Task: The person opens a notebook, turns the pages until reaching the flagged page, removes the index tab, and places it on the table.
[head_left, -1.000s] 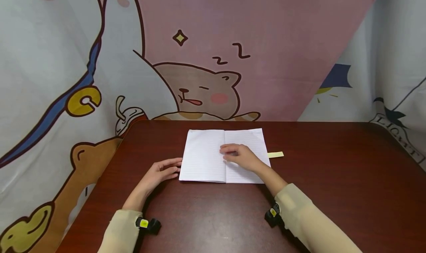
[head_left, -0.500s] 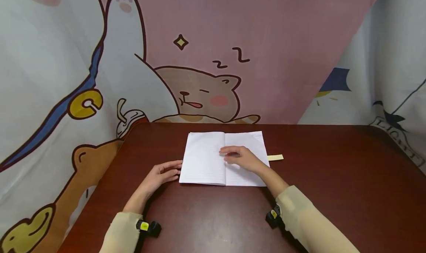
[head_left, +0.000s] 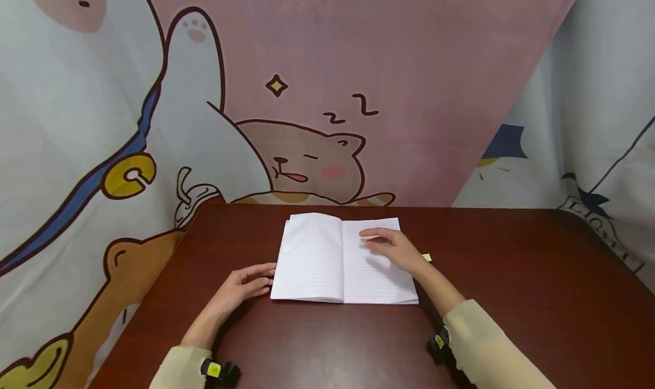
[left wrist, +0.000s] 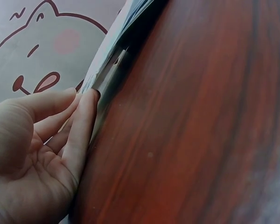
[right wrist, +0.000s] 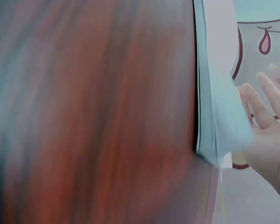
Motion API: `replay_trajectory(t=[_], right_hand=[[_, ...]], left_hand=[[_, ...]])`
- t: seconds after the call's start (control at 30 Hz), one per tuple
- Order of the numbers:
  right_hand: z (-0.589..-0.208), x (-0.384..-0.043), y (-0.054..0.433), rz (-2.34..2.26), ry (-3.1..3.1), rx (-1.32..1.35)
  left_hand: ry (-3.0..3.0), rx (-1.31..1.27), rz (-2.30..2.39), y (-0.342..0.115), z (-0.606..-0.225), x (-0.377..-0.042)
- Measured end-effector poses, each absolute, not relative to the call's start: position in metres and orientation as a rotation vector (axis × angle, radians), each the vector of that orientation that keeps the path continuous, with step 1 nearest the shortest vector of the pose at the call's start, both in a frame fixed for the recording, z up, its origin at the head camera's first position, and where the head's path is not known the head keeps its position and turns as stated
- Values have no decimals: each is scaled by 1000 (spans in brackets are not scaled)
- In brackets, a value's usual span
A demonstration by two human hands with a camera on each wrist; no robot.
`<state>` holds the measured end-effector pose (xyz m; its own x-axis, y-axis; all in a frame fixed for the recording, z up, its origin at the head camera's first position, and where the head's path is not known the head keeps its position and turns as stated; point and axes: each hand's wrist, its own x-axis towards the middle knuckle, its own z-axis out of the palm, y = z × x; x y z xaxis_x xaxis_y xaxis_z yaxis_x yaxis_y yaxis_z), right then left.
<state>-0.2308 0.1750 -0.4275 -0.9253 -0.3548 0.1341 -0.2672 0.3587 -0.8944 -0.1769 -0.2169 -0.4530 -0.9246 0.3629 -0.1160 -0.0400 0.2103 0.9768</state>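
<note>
An open lined notebook (head_left: pixel 312 264) lies on the dark red-brown table (head_left: pixel 317 343), its pages white. My left hand (head_left: pixel 245 286) rests beside its left edge, fingertips at the edge; the left wrist view shows these fingers (left wrist: pixel 79 126) extended against the side of the notebook (left wrist: pixel 107 60). Over the right page hovers my right hand (head_left: pixel 396 249), fingers loosely bent with nothing between them. In the right wrist view, that hand (right wrist: pixel 266 121) is beyond the notebook's raised page corner (right wrist: pixel 228 121). A pale yellow strip (head_left: pixel 427 257) sticks out past the right page, partly hidden.
A cloth printed with cartoon animals (head_left: pixel 307 161) hangs behind the table and along its left side. Black wrist cameras (head_left: pixel 222 372) sit at both cuffs. The table's far edge runs just behind the notebook.
My right hand has moved from the notebook's middle fold to the right, over the right page. Less of the yellow strip shows. The left hand stays at the left edge; the head view has tilted up.
</note>
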Motion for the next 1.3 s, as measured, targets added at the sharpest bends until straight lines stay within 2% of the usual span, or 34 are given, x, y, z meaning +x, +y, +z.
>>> replay_trajectory(t=[0.6,1.3], right_hand=[[-431,-230,236,-1431,2692,-262],[-435,-236,243,-1385,2622,-417]], left_hand=[[2164,300,1762,-217,-453,-178],[2196,295,1743,-217,-451,-180]])
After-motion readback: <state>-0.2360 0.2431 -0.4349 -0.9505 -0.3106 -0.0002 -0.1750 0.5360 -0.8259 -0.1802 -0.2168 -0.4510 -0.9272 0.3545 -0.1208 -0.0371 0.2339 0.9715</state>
